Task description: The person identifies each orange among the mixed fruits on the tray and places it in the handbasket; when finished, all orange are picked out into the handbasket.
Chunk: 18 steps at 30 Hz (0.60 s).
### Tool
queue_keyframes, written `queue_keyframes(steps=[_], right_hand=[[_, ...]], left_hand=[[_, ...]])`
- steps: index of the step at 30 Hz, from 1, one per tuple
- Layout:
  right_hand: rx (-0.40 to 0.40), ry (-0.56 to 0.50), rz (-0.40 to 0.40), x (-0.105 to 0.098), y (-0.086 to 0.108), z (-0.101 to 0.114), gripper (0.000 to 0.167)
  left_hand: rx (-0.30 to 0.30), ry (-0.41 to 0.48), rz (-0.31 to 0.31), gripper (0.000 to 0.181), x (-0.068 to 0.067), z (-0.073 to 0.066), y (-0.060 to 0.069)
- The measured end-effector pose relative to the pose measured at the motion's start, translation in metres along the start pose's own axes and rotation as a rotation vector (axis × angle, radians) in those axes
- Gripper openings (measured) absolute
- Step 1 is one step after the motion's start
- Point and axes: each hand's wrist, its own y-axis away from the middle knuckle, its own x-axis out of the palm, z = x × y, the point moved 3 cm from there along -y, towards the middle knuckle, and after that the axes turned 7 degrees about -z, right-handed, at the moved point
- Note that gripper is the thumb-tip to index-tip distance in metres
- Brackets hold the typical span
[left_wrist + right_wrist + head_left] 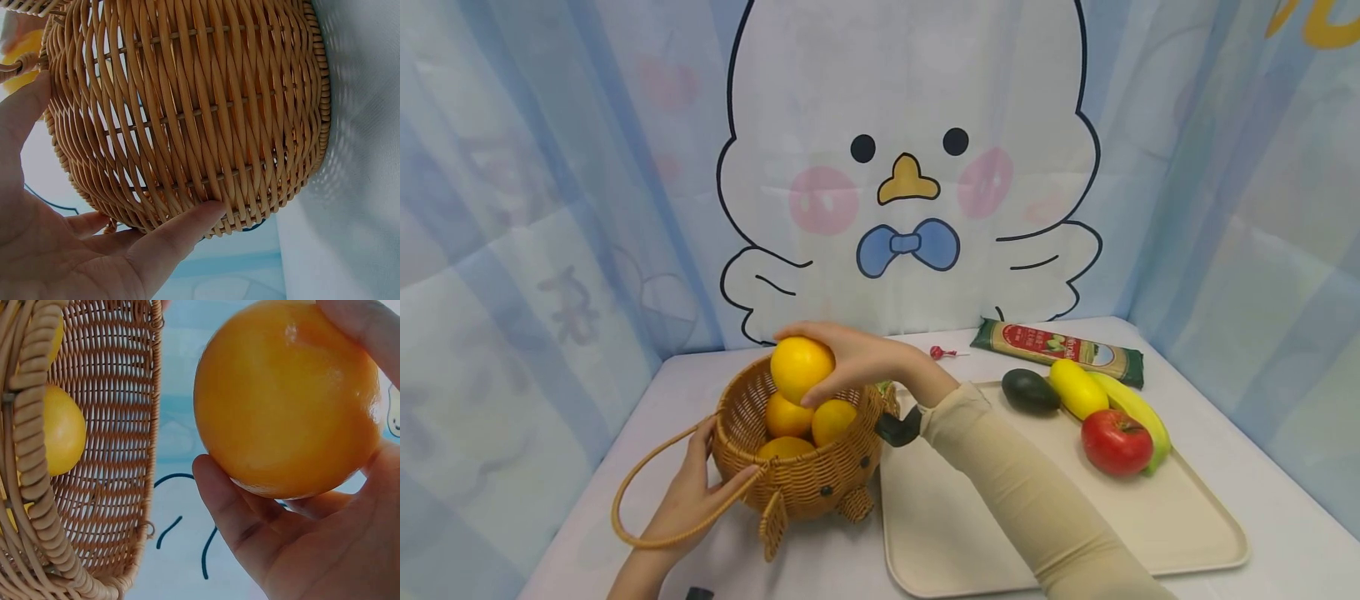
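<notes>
My right hand [850,360] holds an orange [802,369] above the wicker basket [805,483], thumb and fingers spread around the fruit. In the right wrist view the same orange [287,400] is apart from the basket rim [37,425]. Several more oranges [787,414] lie inside the basket, partly hidden by its wall. The left hand [688,500] grips the basket at its left side, its thumb near the rim; in the left wrist view its fingers [181,234] lie against the woven wall. The basket's looped handle [625,500] hangs over the left wrist.
Right of the basket lies a cream tray [955,533] with an avocado [1030,391], a yellow lemon-like fruit [1078,388], a banana [1138,417] and a red apple [1116,442]. Behind it are a green packet [1060,348] and a red lollipop [937,352]. A printed curtain [685,208] encloses the table.
</notes>
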Motion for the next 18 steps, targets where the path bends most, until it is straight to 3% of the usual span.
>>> queue_keyframes(steps=[10,18], right_hand=[[0.015,-0.001,0.017,0.0,-0.012,-0.003,0.081],[0.016,0.061,0.026,0.003,-0.02,-0.003,0.081]], left_hand=[[0.018,0.016,-0.008,0.091,0.001,-0.001,0.0],[0.018,0.01,-0.013,0.091,0.001,0.001,0.001]])
